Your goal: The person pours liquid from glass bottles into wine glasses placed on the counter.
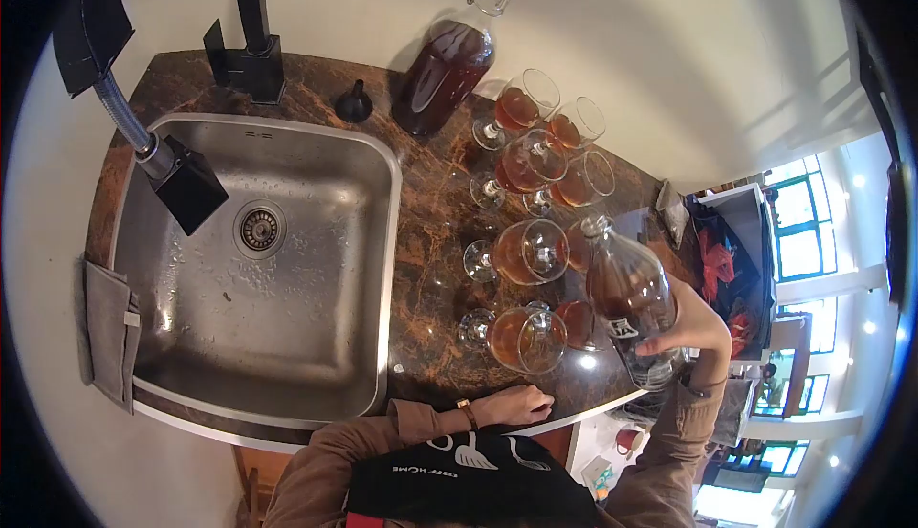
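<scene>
My right hand point(698, 327) is wrapped around a clear glass bottle point(636, 303) with a small dark label and an uncapped mouth. The brownish tint in its upper part could be liquid or a glass seen through it; I cannot tell. Close beside the bottle stand stemmed glasses, among them a front glass point(528, 340) and a middle glass point(531, 252), holding reddish-amber drink. My left hand point(514, 406) rests at the counter's front edge, fingers curled in, with nothing visible in them.
Further back are several more filled glasses point(531, 160), a swing-top bottle of dark red liquid point(447, 74) and a black funnel point(354, 103). A steel sink point(394, 241) with a black faucet point(191, 188) lies left. A grey cloth point(107, 332) hangs on the sink's left side.
</scene>
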### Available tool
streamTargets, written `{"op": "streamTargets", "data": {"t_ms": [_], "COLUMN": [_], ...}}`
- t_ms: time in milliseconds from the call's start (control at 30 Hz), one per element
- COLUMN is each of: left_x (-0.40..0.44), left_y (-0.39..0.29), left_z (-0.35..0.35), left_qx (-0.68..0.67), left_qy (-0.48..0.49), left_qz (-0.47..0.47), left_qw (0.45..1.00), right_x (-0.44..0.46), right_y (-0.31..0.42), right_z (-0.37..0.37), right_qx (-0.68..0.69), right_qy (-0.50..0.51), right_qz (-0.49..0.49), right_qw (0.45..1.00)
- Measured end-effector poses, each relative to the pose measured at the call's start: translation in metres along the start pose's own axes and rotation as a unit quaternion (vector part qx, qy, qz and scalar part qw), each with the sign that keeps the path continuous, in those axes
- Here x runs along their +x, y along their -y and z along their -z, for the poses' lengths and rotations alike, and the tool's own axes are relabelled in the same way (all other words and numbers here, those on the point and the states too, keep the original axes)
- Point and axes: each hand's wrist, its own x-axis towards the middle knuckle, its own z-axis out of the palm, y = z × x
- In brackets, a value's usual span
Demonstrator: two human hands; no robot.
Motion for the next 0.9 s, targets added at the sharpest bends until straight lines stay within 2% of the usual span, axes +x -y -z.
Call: {"op": "streamTargets", "data": {"t_ms": [267, 333, 433, 567, 633, 733, 900], "left_x": [0.002, 0.002, 0.003, 0.003, 0.003, 0.003, 0.003], "left_y": [0.002, 0.0, 0.001, 0.003, 0.002, 0.004, 0.005], "left_z": [-0.001, 0.001, 0.001, -0.001, 0.001, -0.002, -0.002], "left_qx": [0.025, 0.024, 0.02, 0.024, 0.02, 0.024, 0.013], "left_qy": [0.023, 0.025, 0.022, 0.022, 0.027, 0.022, 0.022], "left_qz": [0.042, 0.038, 0.024, 0.025, 0.028, 0.02, 0.024], "left_qw": [0.999, 0.999, 0.999, 0.999, 0.999, 0.999, 0.999], "right_x": [-0.018, -0.019, -0.018, -0.015, -0.014, -0.016, -0.024], "right_y": [-0.001, -0.004, 0.002, -0.013, -0.018, -0.016, -0.015], "right_z": [-0.011, -0.008, -0.008, -0.007, -0.008, -0.006, -0.01], "right_qx": [-0.062, -0.135, -0.151, -0.141, -0.144, -0.122, -0.056], "right_qy": [-0.008, 0.009, 0.014, -0.002, -0.016, -0.006, -0.006], "right_qz": [-0.012, -0.025, -0.058, -0.029, 0.029, -0.008, 0.021], "right_qw": [0.998, 0.991, 0.987, 0.99, 0.989, 0.992, 0.998]}}
